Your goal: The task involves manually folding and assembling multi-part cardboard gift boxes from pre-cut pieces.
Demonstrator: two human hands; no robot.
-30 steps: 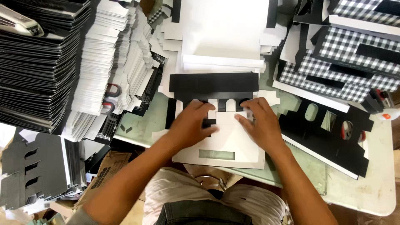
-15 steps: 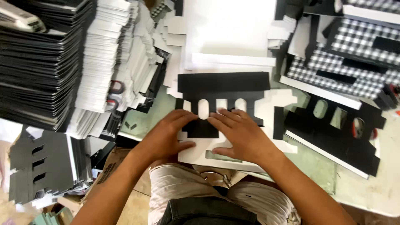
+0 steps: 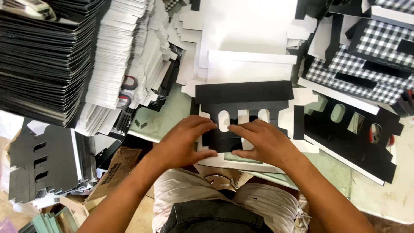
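Both hands were flat on a black die-cut card (image 3: 243,97) sitting on the green table (image 3: 157,118) right in front of the person. The left hand (image 3: 183,144) had its fingers spread and pressed down on the card's lower left part, thumb tucked along the bottom edge. The right hand (image 3: 263,144) lay just beside it, fingers stretched out over the lower middle, fingertips pointing toward the left hand and nearly touching it. Neither hand was gripping anything, just open palms pushing down. The card had three rounded slots near its middle and white flaps poking out at the sides, and it rested on a white sheet (image 3: 235,162).

Off to the left there was a tall black stack (image 3: 43,60) and next to it a white stack (image 3: 116,56) fanned out. More white sheets (image 3: 246,34) were piled behind the card. To the right lay another black cutout (image 3: 345,138) with oval holes, and beyond that some checkered boxes (image 3: 362,60). More black cards (image 3: 39,164) sat low on the left, off the table.
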